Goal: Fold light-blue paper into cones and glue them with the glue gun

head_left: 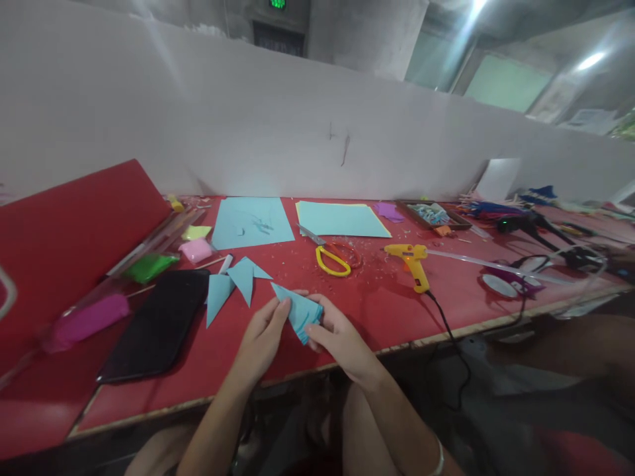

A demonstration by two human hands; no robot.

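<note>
A craft workshop was indicated by a long red worktable (466, 294), on which a yellow hot-glue gun (415, 263), scissors (320, 247) and light-blue paper sheets (342, 219) were laid beside a white partition (248, 125).

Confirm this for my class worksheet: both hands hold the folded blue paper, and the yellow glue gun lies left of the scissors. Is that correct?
One thing is wrong: the yellow glue gun lies right of the scissors, as the head view shows. The left hand and right hand hold the folded blue paper.
</note>
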